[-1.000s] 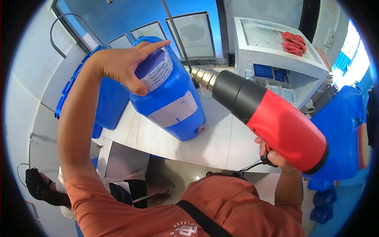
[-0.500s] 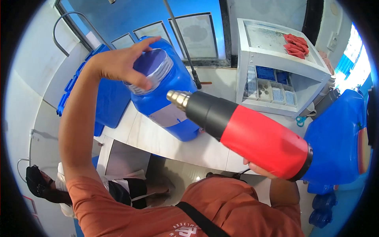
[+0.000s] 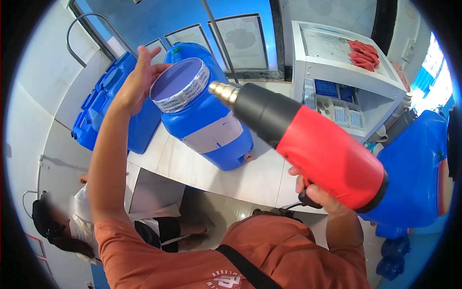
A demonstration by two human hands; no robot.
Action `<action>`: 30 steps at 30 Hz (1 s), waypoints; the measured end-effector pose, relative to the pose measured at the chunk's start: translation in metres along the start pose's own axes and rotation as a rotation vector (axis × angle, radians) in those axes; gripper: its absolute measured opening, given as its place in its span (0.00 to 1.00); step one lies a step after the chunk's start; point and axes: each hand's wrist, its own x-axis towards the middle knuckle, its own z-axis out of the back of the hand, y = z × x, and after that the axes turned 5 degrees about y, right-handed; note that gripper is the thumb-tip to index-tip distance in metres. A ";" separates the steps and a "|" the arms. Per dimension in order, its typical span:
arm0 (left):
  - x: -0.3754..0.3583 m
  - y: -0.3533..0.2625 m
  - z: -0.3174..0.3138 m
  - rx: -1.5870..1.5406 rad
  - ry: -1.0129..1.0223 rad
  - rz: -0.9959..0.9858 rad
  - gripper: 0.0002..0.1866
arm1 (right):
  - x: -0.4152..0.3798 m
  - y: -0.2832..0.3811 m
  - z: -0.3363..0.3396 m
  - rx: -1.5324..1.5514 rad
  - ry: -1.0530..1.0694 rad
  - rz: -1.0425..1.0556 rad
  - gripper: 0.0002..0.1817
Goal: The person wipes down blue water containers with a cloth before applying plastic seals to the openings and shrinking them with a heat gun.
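A red and black heat gun (image 3: 332,161) is gripped in my right hand (image 3: 321,192), its metal nozzle pointing left at the neck of a blue water jug (image 3: 219,149). Around the jug's purple-blue cap (image 3: 180,79) runs a clear printed seal band (image 3: 185,96), wrinkled along its edge. Close to the left side of that cap is my left hand (image 3: 139,79), open with its fingers spread. The jug stands upright on the white tiled counter (image 3: 180,168); a torn pale label is on its side and a small spigot low at its right.
More blue jugs (image 3: 110,91) stand at the left, and a large blue container (image 3: 411,178) is at the right. A white shelf unit (image 3: 346,72) holds small baskets, with a red cloth (image 3: 363,55) on top. Below at left is another person (image 3: 82,207) in white.
My left hand has come off the cap's top and moved to its left side, fingers spreading. The heat gun has shifted slightly right and down, its nozzle still beside the jug's neck.
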 end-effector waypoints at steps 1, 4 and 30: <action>-0.005 0.006 -0.001 0.001 -0.001 -0.001 0.56 | -0.004 0.003 -0.001 0.280 -0.099 -0.103 0.14; -0.022 0.017 -0.003 -0.240 0.017 -0.056 0.56 | -0.022 -0.010 0.000 0.463 -0.094 -0.187 0.12; -0.037 0.035 -0.032 -0.443 -0.135 -0.232 0.57 | 0.004 -0.006 -0.004 0.520 -0.124 -0.041 0.16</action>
